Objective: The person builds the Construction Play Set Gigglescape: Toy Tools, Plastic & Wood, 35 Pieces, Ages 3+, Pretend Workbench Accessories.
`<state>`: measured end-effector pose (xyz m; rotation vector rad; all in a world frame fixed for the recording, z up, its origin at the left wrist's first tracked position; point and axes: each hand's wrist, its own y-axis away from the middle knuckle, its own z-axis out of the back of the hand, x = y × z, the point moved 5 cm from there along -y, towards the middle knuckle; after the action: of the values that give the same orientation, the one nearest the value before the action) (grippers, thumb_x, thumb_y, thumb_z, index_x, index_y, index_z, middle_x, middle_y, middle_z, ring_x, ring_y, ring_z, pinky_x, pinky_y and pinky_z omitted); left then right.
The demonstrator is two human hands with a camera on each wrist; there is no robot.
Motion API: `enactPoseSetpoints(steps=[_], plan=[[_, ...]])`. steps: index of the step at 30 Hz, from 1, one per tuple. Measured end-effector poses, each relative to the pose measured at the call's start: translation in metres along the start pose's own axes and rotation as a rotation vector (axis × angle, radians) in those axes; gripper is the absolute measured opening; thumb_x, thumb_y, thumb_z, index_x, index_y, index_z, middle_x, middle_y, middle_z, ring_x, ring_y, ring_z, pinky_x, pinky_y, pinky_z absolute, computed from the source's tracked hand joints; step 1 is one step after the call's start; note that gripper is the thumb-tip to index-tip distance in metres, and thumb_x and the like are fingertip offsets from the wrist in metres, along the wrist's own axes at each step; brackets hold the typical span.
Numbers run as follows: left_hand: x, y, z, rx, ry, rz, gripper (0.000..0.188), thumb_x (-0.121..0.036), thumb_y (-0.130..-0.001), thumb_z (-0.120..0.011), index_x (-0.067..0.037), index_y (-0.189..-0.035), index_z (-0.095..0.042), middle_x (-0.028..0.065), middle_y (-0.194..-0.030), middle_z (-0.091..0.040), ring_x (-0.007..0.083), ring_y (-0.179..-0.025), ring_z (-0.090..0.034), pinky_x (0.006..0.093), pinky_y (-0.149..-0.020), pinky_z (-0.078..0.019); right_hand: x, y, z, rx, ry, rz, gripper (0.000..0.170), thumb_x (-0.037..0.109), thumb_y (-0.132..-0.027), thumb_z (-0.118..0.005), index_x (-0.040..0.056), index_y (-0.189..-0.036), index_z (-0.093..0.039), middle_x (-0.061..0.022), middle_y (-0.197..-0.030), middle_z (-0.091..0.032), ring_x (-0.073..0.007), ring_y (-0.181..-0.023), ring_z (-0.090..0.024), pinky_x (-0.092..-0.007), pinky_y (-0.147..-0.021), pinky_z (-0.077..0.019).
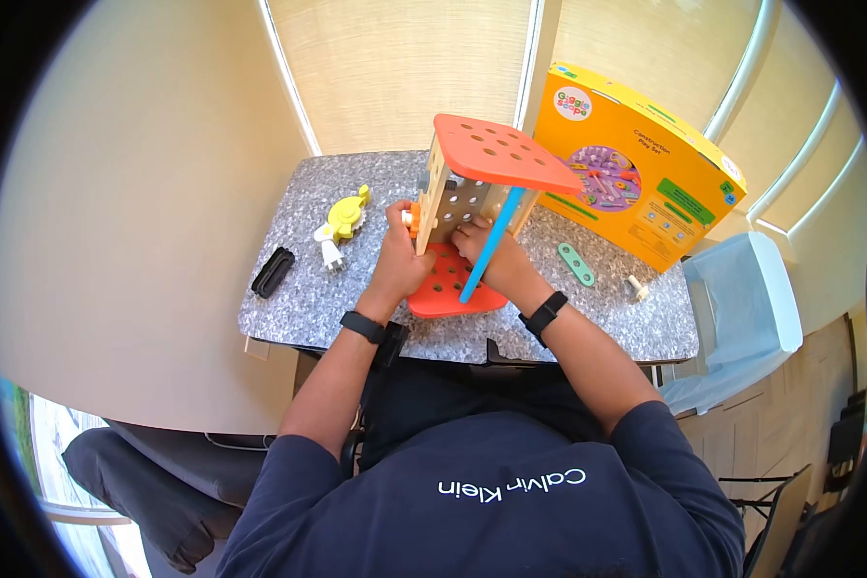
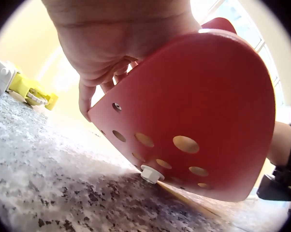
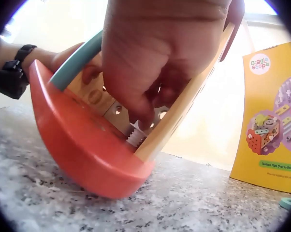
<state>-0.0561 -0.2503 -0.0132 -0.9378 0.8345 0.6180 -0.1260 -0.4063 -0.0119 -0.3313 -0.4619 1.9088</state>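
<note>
A wooden toy toolbox stands on end, with a red perforated panel on top, another red panel at the bottom and a blue rod joining them. My left hand grips its left wooden side, fingers beside an orange piece. Inside the box, behind the rod, is my right hand. Its fingertips pinch a white threaded bolt close over the bottom panel, as the right wrist view shows. Under that panel, a white bolt head shows in the left wrist view.
A yellow toy box stands at the back right. Left on the speckled table lie a yellow-and-white toy assembly and a black case. At right are a green holed strip, a white bolt and a lined bin.
</note>
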Motion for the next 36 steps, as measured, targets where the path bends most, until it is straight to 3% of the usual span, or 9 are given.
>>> enactPoseSetpoints(steps=[13,15,19,21,31,33,36], plan=[[-0.012,-0.001,0.0,0.029,-0.056,0.041,0.069,0.002,-0.077,-0.063,-0.001,-0.138,-0.031,0.0316,-0.111,-0.066,0.0512,-0.105,-0.067,0.0502,-0.091,-0.0541,-0.004,-0.006,-0.011,0.051,0.102,-0.175,0.011,0.007,-0.083,-0.068,0.0028,-0.093,-0.066,-0.0152,-0.1,-0.065,-0.0328,-0.105,-0.064,-0.0416,-0.094,-0.0544],[-0.012,-0.001,-0.001,0.035,-0.046,0.04,0.069,0.001,-0.077,-0.063,-0.001,-0.138,-0.032,0.032,-0.113,-0.064,0.0519,-0.109,-0.065,0.05,-0.093,-0.0531,-0.006,-0.006,-0.001,-0.003,-0.054,-0.149,0.007,0.006,-0.083,-0.066,0.0023,-0.088,-0.067,-0.0157,-0.101,-0.065,-0.0337,-0.106,-0.064,-0.0422,-0.093,-0.0541],[-0.013,-0.001,-0.003,0.036,-0.019,0.039,0.069,0.001,-0.076,-0.064,-0.001,-0.138,-0.033,0.0324,-0.116,-0.062,0.0525,-0.112,-0.063,0.0498,-0.096,-0.0517,-0.017,-0.005,-0.005,0.036,-0.172,-0.05,0.007,0.007,-0.083,-0.066,0.0019,-0.088,-0.067,-0.0151,-0.1,-0.066,-0.0346,-0.106,-0.064,-0.0423,-0.091,-0.0545],[-0.015,-0.001,-0.004,0.049,-0.019,0.042,0.07,0.001,-0.076,-0.066,-0.001,-0.138,-0.033,0.0325,-0.118,-0.061,0.0529,-0.114,-0.062,0.0504,-0.098,-0.051,-0.021,-0.004,-0.014,0.114,-0.125,-0.053,0.022,0.006,-0.077,-0.076,0.0005,-0.096,-0.067,-0.0173,-0.109,-0.066,-0.0357,-0.108,-0.064,-0.0425,-0.095,-0.0559],[-0.016,0.001,-0.006,0.038,-0.069,0.022,0.072,0.0,-0.076,-0.069,-0.001,-0.139,-0.034,0.033,-0.117,-0.061,0.0535,-0.115,-0.06,0.0518,-0.098,-0.0504,-0.02,-0.005,-0.02,0.162,-0.083,-0.197,0.017,0.006,-0.076,-0.077,0.0008,-0.09,-0.069,-0.019,-0.108,-0.066,-0.0353,-0.101,-0.067,-0.0413,-0.086,-0.0599],[-0.016,0.001,-0.007,0.027,-0.174,-0.031,0.071,0.003,-0.077,-0.061,-0.004,-0.14,-0.03,0.0261,-0.11,-0.067,0.0449,-0.107,-0.069,0.0456,-0.093,-0.0539,-0.013,-0.005,-0.001,-0.052,-0.118,-0.26,0.012,0.006,-0.08,-0.071,0.002,-0.09,-0.07,-0.0161,-0.091,-0.067,-0.0345,-0.092,-0.07,-0.0433,-0.077,-0.0587],[-0.015,0.0,-0.006,0.03,-0.159,-0.046,0.07,0.003,-0.077,-0.06,-0.004,-0.14,-0.03,0.0263,-0.11,-0.067,0.0453,-0.107,-0.069,0.0459,-0.093,-0.0539,-0.016,-0.005,0.001,0.001,-0.232,-0.125,0.014,0.004,-0.076,-0.073,0.0022,-0.09,-0.068,-0.0158,-0.09,-0.068,-0.0356,-0.09,-0.069,-0.0442,-0.078,-0.0577]])
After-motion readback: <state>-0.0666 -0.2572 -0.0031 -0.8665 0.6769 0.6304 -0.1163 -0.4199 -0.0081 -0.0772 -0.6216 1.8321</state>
